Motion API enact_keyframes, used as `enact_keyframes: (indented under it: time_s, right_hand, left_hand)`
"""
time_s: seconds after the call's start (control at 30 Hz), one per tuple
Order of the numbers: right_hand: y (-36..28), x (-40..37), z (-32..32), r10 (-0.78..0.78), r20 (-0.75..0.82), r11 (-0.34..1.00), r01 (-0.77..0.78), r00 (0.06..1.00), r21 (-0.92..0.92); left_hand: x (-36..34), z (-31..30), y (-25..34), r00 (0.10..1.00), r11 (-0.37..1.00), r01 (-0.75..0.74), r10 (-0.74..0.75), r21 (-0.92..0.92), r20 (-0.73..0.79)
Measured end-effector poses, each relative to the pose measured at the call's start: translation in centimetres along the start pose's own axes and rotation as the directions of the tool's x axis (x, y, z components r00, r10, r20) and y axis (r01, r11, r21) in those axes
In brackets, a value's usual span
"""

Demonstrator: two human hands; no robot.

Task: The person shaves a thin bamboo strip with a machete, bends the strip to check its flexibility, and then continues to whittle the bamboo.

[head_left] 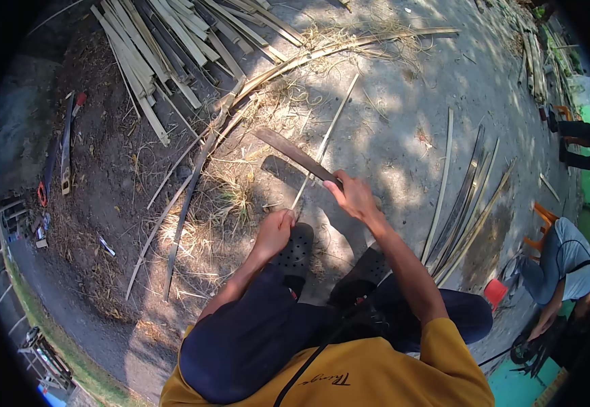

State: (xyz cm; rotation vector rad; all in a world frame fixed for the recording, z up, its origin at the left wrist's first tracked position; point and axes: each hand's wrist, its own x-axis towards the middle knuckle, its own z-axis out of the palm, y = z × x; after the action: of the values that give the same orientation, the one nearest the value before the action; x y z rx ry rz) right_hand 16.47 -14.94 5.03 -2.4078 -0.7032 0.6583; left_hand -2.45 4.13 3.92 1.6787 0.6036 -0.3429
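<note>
My left hand (276,234) is closed around the near end of a thin bamboo strip (336,117), which slants away from me to the upper right. My right hand (356,197) grips a machete (295,154), its dark, broad blade pointing up and left. The blade crosses over the strip in this view, a short way beyond my left fist. Most of the machete's handle is hidden inside my right fist. Both hands are in front of my knees, above my dark perforated clogs (297,249).
A large pile of split bamboo (166,47) lies at the upper left, with fibrous shavings (237,197) nearby. More bamboo strips (468,203) lie to my right. Saws (68,146) rest on the ground at left. Another person (558,264) sits at right, near a red container (495,292).
</note>
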Motion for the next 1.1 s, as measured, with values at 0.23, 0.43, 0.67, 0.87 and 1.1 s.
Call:
enact_keyframes:
  time_s: [0.23, 0.43, 0.67, 0.87, 1.1]
  right_hand:
    - [-2.0, -1.1, -1.2, 0.081, 0.064, 0.996, -0.083, 0.995, 0.031]
    - [-1.0, 0.8, -1.5, 0.079, 0.135, 0.997, -0.080, 0.988, 0.002]
    - [-2.5, -1.8, 0.8, 0.010, 0.040, 0.999, -0.012, 0.999, 0.051]
    - [-1.9, 1.7, -1.1, 0.084, 0.069, 0.996, -0.086, 0.994, 0.037]
    - [-2.5, -1.2, 0.5, 0.026, 0.107, 0.996, -0.017, 0.994, -0.084]
  left_hand:
    - [0.2, -0.8, 3.5, 0.992, 0.990, -0.080, 0.090, 0.117, -0.090]
    - [-0.8, -0.6, 3.2, 0.968, 0.944, -0.128, 0.185, 0.305, -0.168]
    - [-0.5, -0.1, 3.5, 0.942, 0.883, -0.118, 0.244, 0.454, -0.230]
    - [-0.7, -0.4, 3.7, 0.945, 0.883, -0.130, 0.249, 0.451, -0.215]
    - [-0.8, -0.4, 3.7, 0.923, 0.864, -0.173, 0.311, 0.473, -0.229]
